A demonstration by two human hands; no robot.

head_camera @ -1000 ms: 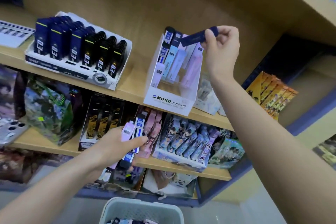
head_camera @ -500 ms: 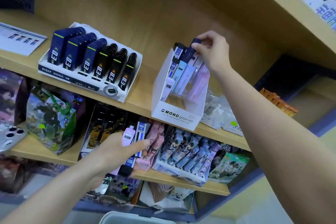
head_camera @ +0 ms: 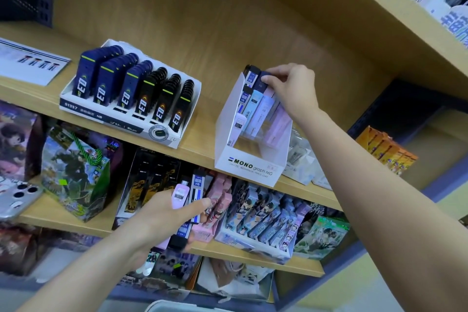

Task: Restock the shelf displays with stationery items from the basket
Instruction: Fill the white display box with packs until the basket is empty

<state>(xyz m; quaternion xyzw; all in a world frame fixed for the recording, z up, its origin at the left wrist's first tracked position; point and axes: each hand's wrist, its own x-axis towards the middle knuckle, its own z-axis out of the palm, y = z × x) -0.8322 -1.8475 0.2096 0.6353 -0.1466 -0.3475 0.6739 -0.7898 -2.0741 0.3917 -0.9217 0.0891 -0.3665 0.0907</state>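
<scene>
On the shelf: pinching a case by its top in right hand, likely seating it in the box. Clutching spares in left hand.

A white display box is printed with black lettering and blue stripes; the lead cases in it are coloured navy, pale blue and lilac-pink. A white tray is filled with navy and black packs, each marked by a lime-green stripe. The shelf is finished in pale wood grain
</scene>
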